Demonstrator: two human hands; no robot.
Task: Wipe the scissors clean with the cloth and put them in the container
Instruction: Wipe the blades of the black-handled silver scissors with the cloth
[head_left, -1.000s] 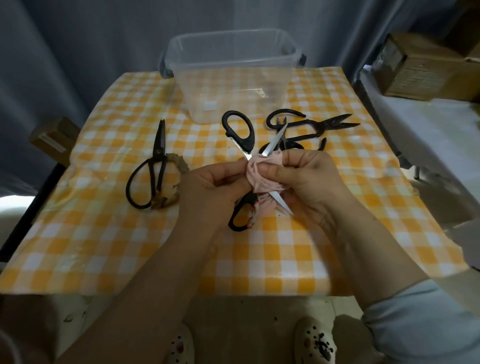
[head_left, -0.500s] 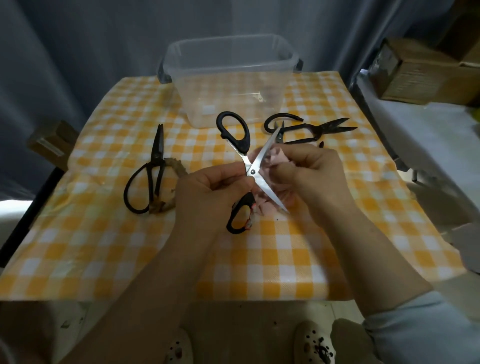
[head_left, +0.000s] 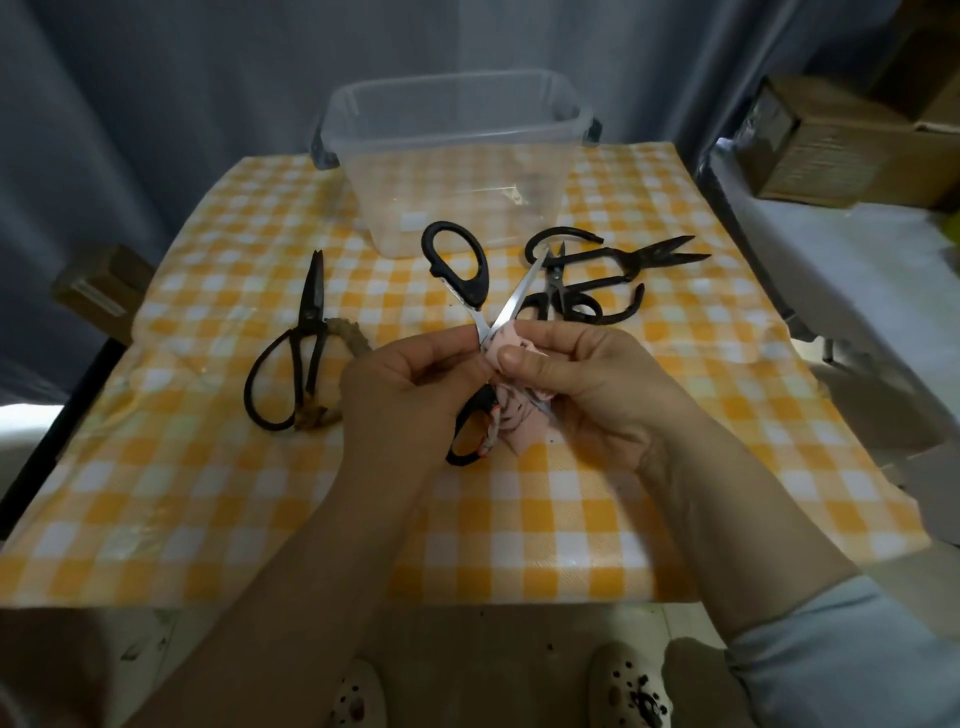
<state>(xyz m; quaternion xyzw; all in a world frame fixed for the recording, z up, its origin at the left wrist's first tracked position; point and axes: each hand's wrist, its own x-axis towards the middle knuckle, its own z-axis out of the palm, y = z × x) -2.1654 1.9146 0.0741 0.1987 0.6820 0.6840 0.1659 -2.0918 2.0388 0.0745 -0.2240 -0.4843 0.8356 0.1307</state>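
At frame centre the left hand (head_left: 410, 384) pinches the open black-handled scissors (head_left: 511, 304) near their pivot while the right hand (head_left: 587, 389), fingers curled, clamps the pink cloth (head_left: 511, 415) round a blade, which would best be wiped pivot-to-tip along the flat, clear of the edge, before going into the clear container (head_left: 467, 171) above.

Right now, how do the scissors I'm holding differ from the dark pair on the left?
The held scissors are open, blades crossed; the left scissors lie closed. The held scissors have silver blades and thick handles; the left scissors are all dark with thin loops. The held scissors are lifted, cloth on a blade; the left scissors rest on the table. Both have dark handles.
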